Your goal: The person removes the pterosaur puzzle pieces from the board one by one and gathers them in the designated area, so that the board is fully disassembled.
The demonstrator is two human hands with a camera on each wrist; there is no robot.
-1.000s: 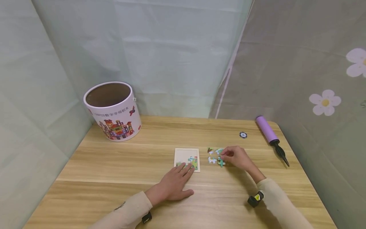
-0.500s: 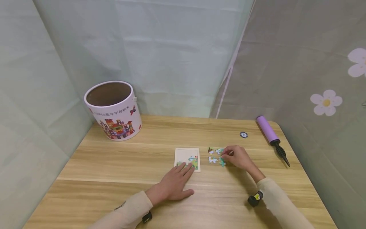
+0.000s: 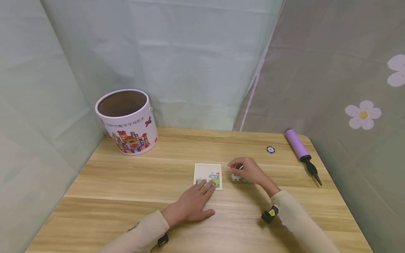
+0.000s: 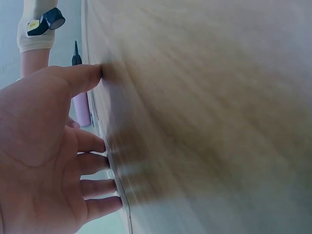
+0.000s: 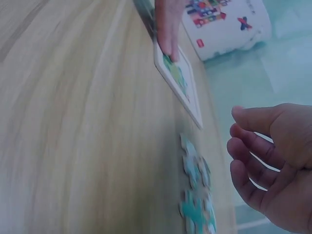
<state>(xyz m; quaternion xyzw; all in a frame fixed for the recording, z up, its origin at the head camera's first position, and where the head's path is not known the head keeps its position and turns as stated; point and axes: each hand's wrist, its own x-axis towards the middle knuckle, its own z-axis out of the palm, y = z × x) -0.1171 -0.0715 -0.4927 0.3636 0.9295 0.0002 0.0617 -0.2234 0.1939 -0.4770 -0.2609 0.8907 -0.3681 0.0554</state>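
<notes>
My left hand (image 3: 194,200) lies flat with fingers spread, its fingertips pressing the lower edge of a square puzzle tray (image 3: 202,171). Green and blue pieces sit joined along the tray's bottom and right side, partly hidden by those fingers. My right hand (image 3: 250,170) hovers over a small cluster of loose puzzle pieces (image 5: 192,209) to the right of the tray. Its fingers (image 5: 248,146) are loosely curled, thumb near the forefinger, and nothing shows between them in the right wrist view. From the head, the hand covers most of the cluster.
A large white bucket (image 3: 131,135) with printed toy blocks stands at the back left. Toward the back right lie a round poker chip (image 3: 270,149) and a purple hand pump (image 3: 297,144) with a black nozzle. Cloth walls rise behind the wooden table (image 3: 126,182).
My right hand has lifted from the right side of the loose pieces and moved left over them, toward the tray. The left hand stays in place on the tray.
</notes>
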